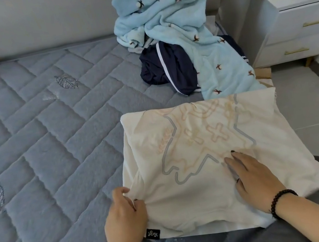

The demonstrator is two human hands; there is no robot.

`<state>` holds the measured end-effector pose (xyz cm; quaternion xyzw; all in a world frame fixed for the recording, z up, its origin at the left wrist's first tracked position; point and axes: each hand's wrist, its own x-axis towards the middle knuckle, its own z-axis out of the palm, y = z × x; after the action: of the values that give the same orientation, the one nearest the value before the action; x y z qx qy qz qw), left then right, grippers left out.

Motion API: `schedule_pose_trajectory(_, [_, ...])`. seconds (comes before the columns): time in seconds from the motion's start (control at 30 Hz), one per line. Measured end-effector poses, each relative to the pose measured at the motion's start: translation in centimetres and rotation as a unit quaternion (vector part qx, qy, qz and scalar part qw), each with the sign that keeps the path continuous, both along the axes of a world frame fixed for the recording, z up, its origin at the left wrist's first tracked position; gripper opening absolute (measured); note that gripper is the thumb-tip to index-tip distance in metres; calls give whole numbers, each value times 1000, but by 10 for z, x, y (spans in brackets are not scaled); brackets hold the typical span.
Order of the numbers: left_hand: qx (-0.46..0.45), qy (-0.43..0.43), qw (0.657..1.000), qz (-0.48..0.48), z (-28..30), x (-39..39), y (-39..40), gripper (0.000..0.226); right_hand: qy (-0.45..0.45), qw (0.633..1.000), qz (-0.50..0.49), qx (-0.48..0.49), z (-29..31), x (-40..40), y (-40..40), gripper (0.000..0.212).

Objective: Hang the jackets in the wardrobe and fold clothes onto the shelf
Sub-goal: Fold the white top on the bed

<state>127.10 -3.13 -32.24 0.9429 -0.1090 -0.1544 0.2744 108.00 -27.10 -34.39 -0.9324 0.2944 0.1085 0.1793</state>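
Cream folded garment [212, 154] lies under flat, spread right hand [251, 177]; left hand [124, 218] pinches its edge beside it.

One small label, barely legible

You can see a black woven tag [153, 232] on the cream folded garment's [196, 188] hem; its white script is too small to read.

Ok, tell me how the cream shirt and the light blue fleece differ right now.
The cream shirt lies flat, partly folded; the light blue fleece sits in a crumpled heap. The shirt carries one large outlined graphic; the fleece has small scattered dark motifs. Both hands touch the shirt; none touches the fleece. Both lie on the quilted mattress.
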Motion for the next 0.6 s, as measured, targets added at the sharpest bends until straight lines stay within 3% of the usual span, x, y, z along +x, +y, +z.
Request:
schedule_pose_trajectory(0.1, [-47,-34,998,-13,-2,20,-25,24,14,1000,1,2,-1,-1,1,63])
schedule_pose_trajectory(0.17, [-62,-41,997,-12,-1,39,-52,11,8,1000,-11,-4,-2,-2,-1,67])
schedule_pose_trajectory(0.23, [-70,12,997,10,0,63,-81,39,9,1000,-15,-6,-6,-3,0,65])
schedule_pose_trajectory(0.3, [-59,48,997,33,1,91,-105,49,17,1000,-12,-3,-9,-3,-2,61])
schedule_pose_trajectory(0.47, [-49,7,997,53,11,131,-141,21,30,1000,-6,-5,0,0,-4,60])
schedule_pose_trajectory(0.6, [28,-29,999,37,8,112,-143,21,28,999,1,16,9,1,-7,61])
